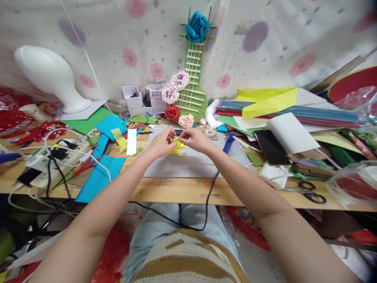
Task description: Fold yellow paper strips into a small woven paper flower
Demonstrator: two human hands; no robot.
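Both my hands meet over a grey cutting mat (188,165) on the wooden table. My left hand (161,143) and my right hand (196,140) each pinch a small folded piece of yellow paper (177,148), held just above the mat. Fingers of both hands are closed on the paper, thumbs and forefingers pressed at its top. Behind the hands stands a green paper guitar (193,94) with paper flowers, topped by a blue paper flower (197,26).
Blue paper sheets (100,177) and a power strip (50,161) with cables lie left. A phone (271,147), stacked coloured paper (282,110) and scissors (312,194) lie right. A white foam head form (50,74) stands back left. A black cable (209,196) hangs over the table edge.
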